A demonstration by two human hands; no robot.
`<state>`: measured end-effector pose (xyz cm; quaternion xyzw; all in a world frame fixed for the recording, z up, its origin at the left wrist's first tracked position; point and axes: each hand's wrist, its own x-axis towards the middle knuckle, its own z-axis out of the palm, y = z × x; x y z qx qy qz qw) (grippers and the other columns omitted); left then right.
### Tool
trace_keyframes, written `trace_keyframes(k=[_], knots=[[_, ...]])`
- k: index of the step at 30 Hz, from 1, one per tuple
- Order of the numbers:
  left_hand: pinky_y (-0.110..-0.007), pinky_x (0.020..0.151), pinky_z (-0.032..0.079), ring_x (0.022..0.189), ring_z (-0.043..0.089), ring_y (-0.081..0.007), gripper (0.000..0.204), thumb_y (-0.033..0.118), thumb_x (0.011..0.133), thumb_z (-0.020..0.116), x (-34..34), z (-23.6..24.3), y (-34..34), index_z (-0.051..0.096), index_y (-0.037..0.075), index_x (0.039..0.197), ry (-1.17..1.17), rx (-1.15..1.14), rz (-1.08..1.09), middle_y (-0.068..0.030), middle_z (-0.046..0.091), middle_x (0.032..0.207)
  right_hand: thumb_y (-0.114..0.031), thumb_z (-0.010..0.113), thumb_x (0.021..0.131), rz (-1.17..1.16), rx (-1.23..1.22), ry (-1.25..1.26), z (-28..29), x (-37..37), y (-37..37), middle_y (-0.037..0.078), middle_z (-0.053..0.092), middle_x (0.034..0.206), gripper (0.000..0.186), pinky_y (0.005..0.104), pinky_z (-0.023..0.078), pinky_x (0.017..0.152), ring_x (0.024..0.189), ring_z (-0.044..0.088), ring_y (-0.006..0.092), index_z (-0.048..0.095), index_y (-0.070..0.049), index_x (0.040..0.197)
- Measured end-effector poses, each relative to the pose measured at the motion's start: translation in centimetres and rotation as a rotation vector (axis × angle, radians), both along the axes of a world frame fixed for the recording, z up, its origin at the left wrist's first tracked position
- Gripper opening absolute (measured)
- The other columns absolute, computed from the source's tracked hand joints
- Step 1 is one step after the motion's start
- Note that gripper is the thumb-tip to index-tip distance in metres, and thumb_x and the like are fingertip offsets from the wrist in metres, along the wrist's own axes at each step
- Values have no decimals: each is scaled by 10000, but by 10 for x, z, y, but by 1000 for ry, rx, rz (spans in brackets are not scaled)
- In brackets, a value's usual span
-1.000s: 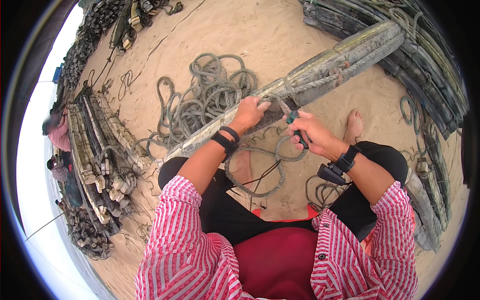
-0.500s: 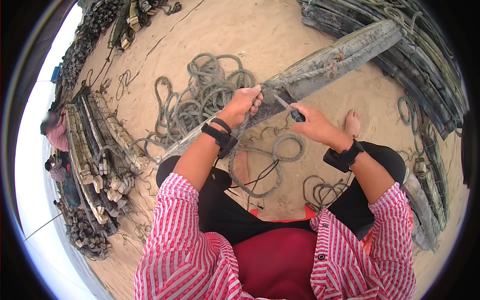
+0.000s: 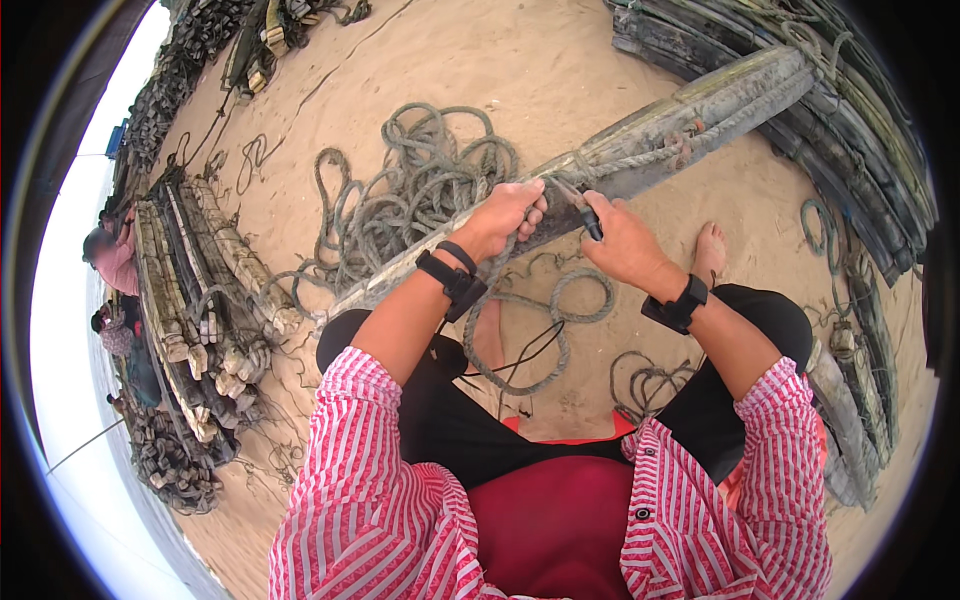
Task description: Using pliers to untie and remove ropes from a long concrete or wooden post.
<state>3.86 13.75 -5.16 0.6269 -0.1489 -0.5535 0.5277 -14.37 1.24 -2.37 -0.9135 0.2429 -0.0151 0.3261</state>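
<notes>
My left hand (image 3: 505, 215) is closed around the greyish rope (image 3: 500, 262), against a long weathered beam (image 3: 650, 145) lying diagonally across the sand, with rope lashed along it. My right hand (image 3: 625, 245) grips a tool (image 3: 571, 196) with a dark handle and pointed metal end, apparently pliers; its tip is at the lashing beside my left fingertips. Behind the beam lies a tangled pile of thick rope (image 3: 430, 170). Loose loops (image 3: 585, 275) and thin dark cord lie between my bare feet.
Stacks of weathered dark beams (image 3: 840, 130) fill the upper right, with more (image 3: 855, 380) at right. Bundles of pale floats or bamboo (image 3: 210, 270) lie at left, where people (image 3: 122, 260) are bent over, near the water. A dark heap of gear (image 3: 200, 40) lies farther back.
My left hand first rose up and leftward, then came slightly back down and right, still on the rope. My right hand drew the tool back from the lashing and has brought it up there again.
</notes>
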Motion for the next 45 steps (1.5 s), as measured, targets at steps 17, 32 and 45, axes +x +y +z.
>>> trace_keyframes(k=[17,32,45], knots=[[-525,673,431,780,568,-462,431,365,960,541,37,-8,5,543,-31,790,-1363,78,-245,-257,584,762,-62,580,853,-242,1674,-290,41,-15,-25,31,539,777,309,276,384,475,611,485,112,526,-33,1155],[-438,648,391,644,444,-271,439,358,954,553,44,-20,-16,532,-55,807,-1018,158,-16,-149,507,671,-130,640,708,254,-171,123,9,-22,-25,245,647,909,393,502,503,765,885,621,436,579,-9,1077],[-316,607,474,645,563,-179,288,236,874,662,36,1,-37,652,-34,976,-758,-14,219,-67,639,782,-111,619,651,583,-267,632,0,-34,-17,194,686,830,236,457,526,676,832,670,380,702,-19,852]])
